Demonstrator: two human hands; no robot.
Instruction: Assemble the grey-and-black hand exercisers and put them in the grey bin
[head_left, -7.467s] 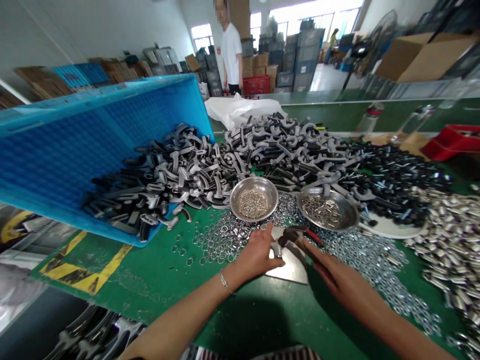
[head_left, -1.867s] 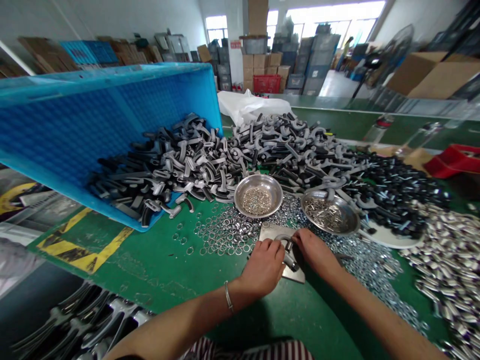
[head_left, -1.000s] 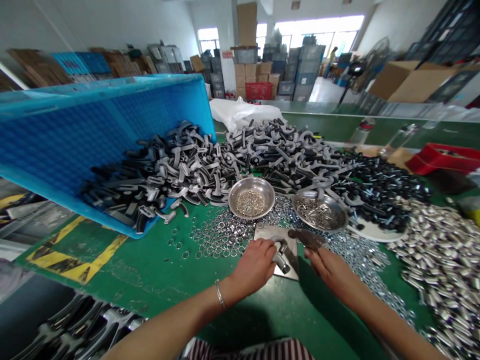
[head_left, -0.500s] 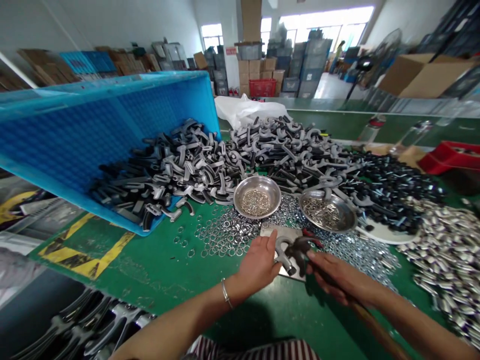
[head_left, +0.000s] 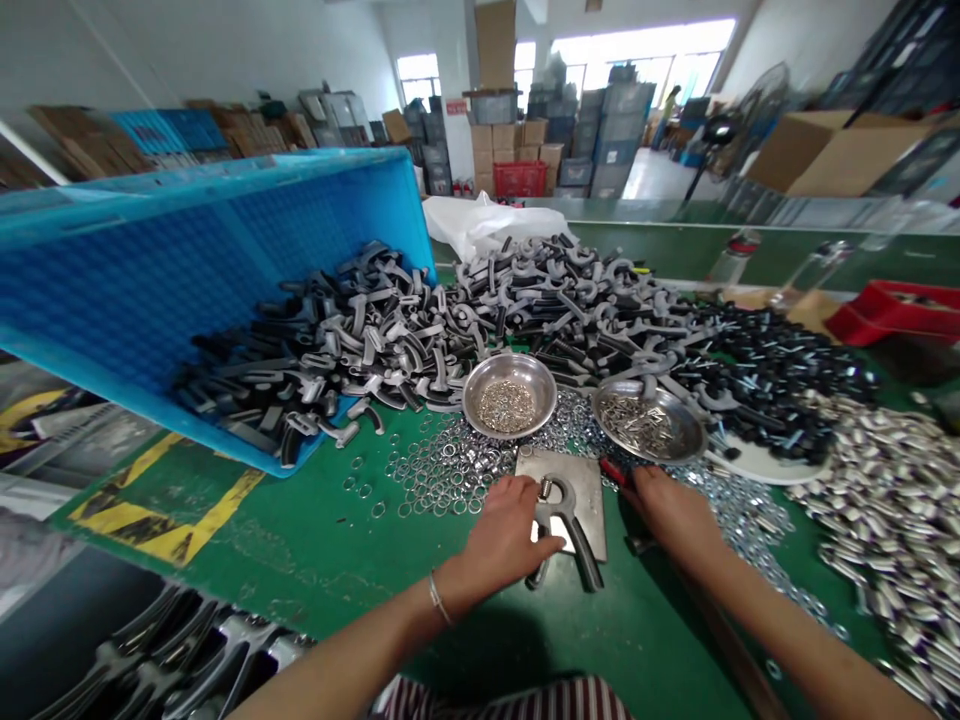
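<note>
My left hand (head_left: 510, 530) is closed round a grey metal part with a hooked end and black-faced arms (head_left: 581, 550), tilted over a flat steel plate (head_left: 551, 465). To the right, my right hand (head_left: 675, 510) has its fingers closed at a red-handled tool (head_left: 613, 472), whose kind I cannot make out as the hand covers much of it. A hammer (head_left: 641, 545) lies on the green table below that hand, its wooden handle running under my right forearm.
A steel bowl of small pins (head_left: 510, 395) and another bowl of longer pins (head_left: 697, 440) stand behind the plate. Around them lie loose rings (head_left: 427, 480). Heaped grey parts (head_left: 555, 290) spill from a tipped blue crate (head_left: 300, 215). Metal sleeves (head_left: 892, 500) pile at right.
My right hand has let go of the hammer, now down on the table, and moved to the red-handled tool. My left hand has lifted and turned the grey part, uncovering the plate.
</note>
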